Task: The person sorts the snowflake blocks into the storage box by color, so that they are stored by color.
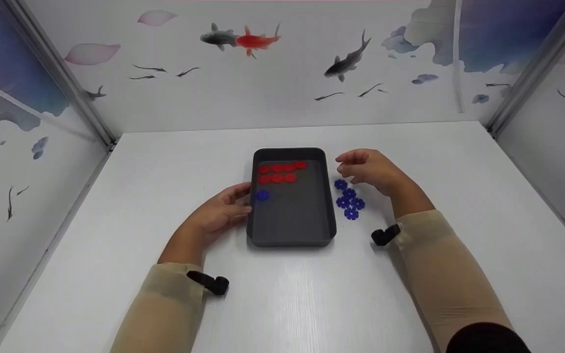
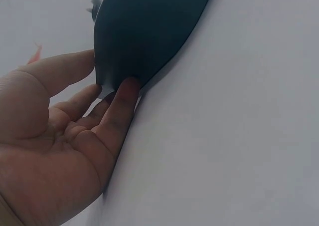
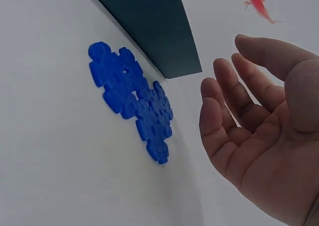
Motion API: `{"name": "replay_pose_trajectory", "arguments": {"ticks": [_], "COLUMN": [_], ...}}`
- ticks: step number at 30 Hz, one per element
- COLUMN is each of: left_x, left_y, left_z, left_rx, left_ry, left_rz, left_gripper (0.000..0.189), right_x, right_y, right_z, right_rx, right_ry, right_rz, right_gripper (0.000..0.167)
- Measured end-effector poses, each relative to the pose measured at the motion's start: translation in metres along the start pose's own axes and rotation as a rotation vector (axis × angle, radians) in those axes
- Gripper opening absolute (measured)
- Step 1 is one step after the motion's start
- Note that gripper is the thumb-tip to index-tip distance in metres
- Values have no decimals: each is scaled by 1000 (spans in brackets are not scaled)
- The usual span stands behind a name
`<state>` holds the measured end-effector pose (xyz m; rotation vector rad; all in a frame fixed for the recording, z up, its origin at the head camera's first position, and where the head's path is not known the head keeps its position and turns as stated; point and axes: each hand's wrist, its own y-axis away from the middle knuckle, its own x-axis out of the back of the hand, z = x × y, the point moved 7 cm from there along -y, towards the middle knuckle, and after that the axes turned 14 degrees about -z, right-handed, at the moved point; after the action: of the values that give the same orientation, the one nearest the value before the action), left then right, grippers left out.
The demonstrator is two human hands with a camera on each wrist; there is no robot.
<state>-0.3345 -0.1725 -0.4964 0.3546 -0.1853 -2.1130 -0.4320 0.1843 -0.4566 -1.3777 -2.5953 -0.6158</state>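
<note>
A dark grey rectangular tray (image 1: 292,220) lies on the white table. Inside it, red flower-shaped discs (image 1: 276,178) form two rows toward the far end, and a single blue disc (image 1: 262,195) sits below them by the left wall. My left hand (image 1: 221,211) touches the tray's left side with its fingertips; in the left wrist view the fingers (image 2: 117,118) rest against the outer wall. Several blue flower-shaped discs (image 1: 349,202) are grouped on the table right of the tray. Just beyond them hovers my right hand (image 1: 373,171), fingers loosely bent, holding nothing.
White panels with painted fish (image 1: 258,41) enclose the table at the back and both sides, joined by metal corner posts (image 1: 527,73). Black wrist devices (image 1: 385,235) are strapped over both beige sleeves (image 1: 449,264).
</note>
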Motion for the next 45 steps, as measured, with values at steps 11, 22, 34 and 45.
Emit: {"name": "replay_pose_trajectory", "arguments": {"ticks": [11,22,34,45], "left_x": [0,0,-1,-1], "left_y": [-1,1,0,2], "left_z": [1,0,0,0], "left_rx": [-10,6,2,9], "left_ry": [4,13,16,15], "left_rz": [-4,4,-3,11], "left_gripper": [76,75,77,74], "right_x": [0,-5,-6,-7], "right_y": [-7,-8,-12,-13], "right_z": [20,20,15,15], "right_rx": [-92,-144,-192,-183], "right_ry": [145,261,321,321], "right_rz": [-36,-45,-20,2], "right_gripper": [42,44,40,35]}}
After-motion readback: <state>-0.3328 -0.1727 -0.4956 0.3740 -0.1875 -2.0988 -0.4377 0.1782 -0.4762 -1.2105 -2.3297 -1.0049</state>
